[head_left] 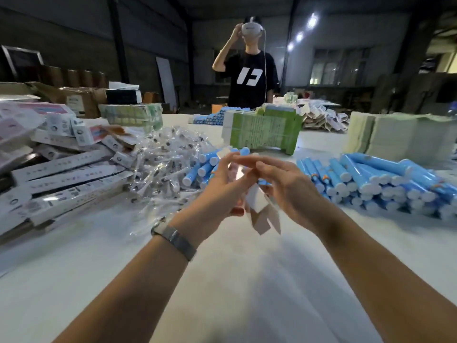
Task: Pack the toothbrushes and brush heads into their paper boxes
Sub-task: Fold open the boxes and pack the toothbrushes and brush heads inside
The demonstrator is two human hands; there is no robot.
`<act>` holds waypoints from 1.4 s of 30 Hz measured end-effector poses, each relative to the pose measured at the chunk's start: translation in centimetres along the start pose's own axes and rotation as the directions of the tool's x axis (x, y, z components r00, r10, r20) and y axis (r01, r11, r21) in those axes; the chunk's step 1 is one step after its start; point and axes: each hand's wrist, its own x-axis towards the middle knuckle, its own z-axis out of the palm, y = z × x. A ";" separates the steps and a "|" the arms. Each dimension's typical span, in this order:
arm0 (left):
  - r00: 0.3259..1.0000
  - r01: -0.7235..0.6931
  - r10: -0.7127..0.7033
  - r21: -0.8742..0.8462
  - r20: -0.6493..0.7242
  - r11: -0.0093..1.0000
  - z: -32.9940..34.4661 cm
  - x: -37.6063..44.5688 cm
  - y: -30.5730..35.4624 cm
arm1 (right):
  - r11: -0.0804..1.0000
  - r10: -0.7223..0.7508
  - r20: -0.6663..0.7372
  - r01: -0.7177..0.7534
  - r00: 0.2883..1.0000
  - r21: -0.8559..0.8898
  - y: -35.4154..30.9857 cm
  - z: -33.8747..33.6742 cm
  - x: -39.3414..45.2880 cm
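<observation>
Above the middle of the white table, both hands hold one long paper box (259, 206) whose open flaps hang toward me. My left hand (222, 184) grips its upper part. My right hand (284, 184) has its fingers on the box top from the right. Blue toothbrush handles (366, 179) lie heaped at the right, and a smaller heap of blue handles (200, 167) lies behind my hands. Brush heads in clear wrappers (163, 162) are piled at the left centre. What is inside the box is hidden.
Filled white boxes (66, 179) are stacked at the left. A green bundle of flat boxes (262, 132) stands behind my hands and a pale stack of flat boxes (400, 137) at the right. A person (249, 78) wearing a headset stands across the table (235, 280).
</observation>
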 end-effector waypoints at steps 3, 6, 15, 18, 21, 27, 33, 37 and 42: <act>0.990 0.139 -0.136 -0.319 0.032 0.937 -0.8 0.5 -0.7 | 0.997 0.076 0.222 -0.069 0.972 -0.043 -0.3 -2.5 -0.8; 0.970 0.200 -0.236 -0.342 -0.066 0.918 -0.4 0.2 -1.8 | 0.898 0.119 0.264 0.010 0.957 -0.440 0.5 -2.1 -1.2; 0.954 -0.220 0.258 0.225 -0.155 0.949 0.0 -0.2 -4.8 | 0.967 0.104 -0.027 -0.108 0.994 -0.231 1.7 -1.4 -0.9; 0.936 -0.339 0.343 0.051 -0.082 0.939 0.2 0.0 -6.4 | 0.942 0.190 0.043 -0.169 0.981 -0.289 2.3 -1.1 -1.1; 0.902 -0.430 0.432 0.054 -0.023 0.901 0.6 -0.3 -6.7 | 0.957 0.229 0.142 -0.197 0.963 -0.212 2.4 -2.2 -1.0; 0.935 -0.345 0.346 0.024 -0.080 0.938 1.6 -1.2 -6.7 | 0.651 0.055 -0.515 -0.422 0.855 -0.631 6.3 -8.2 -0.3; 0.938 -0.340 0.341 0.029 -0.061 0.940 1.5 -1.0 -7.0 | 0.041 0.107 -0.527 -0.534 0.843 -0.845 10.2 -10.2 0.5; 0.933 -0.356 0.357 0.042 -0.033 0.934 1.4 -1.1 -7.1 | -0.054 0.062 -0.542 -0.539 0.838 -0.840 10.2 -10.0 2.2; 0.933 -0.360 0.360 0.024 -0.023 0.933 1.4 -1.0 -7.4 | -0.091 -0.019 -0.522 -0.522 0.853 -0.848 10.2 -10.0 2.3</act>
